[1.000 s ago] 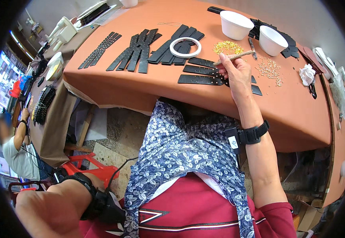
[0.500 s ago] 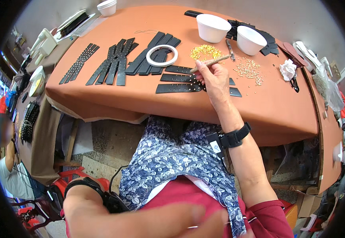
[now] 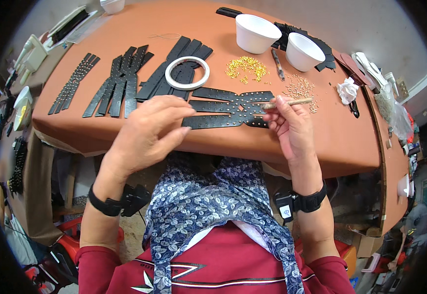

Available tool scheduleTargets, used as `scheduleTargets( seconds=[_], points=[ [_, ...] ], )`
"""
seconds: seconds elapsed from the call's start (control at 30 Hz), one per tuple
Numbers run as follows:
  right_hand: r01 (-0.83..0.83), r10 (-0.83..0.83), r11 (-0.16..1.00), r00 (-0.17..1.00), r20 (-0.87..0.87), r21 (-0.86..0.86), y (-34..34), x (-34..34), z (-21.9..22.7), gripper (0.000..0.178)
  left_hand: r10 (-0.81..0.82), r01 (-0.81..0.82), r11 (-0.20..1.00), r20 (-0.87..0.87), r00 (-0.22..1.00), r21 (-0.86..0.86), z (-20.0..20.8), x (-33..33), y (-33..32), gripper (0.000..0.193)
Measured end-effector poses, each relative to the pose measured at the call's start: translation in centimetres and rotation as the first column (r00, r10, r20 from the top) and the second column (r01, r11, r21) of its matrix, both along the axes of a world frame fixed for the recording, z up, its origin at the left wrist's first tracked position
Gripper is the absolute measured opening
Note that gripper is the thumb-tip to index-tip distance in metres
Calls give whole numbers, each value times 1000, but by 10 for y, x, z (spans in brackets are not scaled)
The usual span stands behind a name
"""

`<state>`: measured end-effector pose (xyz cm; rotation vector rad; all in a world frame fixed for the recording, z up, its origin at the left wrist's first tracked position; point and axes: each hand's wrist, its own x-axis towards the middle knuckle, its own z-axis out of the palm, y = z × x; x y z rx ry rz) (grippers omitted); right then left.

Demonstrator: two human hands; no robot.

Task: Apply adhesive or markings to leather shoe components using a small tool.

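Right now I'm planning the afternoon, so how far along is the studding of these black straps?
Looks done: the studded strap lies aside at far left. In hand: the right hand holds a wooden stick over the crossed straps, partly studded; the left hand hovers beside them. Left: several plain straps and a gold stud pile.

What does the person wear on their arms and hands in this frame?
Both hands, left hand and right hand, are bare, without gloves. Red sleeves are pushed up the forearms. Each wrist carries a black strap: the left black wristband with a black clip-on unit, the right black wristband with a small tagged device.
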<state>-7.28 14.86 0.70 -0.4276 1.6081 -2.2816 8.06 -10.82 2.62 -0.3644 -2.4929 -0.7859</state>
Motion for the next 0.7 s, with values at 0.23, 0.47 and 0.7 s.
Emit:
scheduleTargets(
  seconds=[0.23, 0.47, 0.7],
  points=[
    [-166, 180, 982, 964, 193, -86, -10, 7, -3, 20, -8, -14, 993, -186, 982, -116, -42, -32, 8, 39],
    [-96, 94, 993, 995, 38, 67, -28, 18, -3, 16, 16, -37, 993, -183, 983, -111, -49, -33, 9, 38],
    [-79, 136, 936, 980, -147, 343, -34, 35, 3, 13, 24, -55, 989, -216, 976, -138, -49, -31, 12, 32]
  ],
)
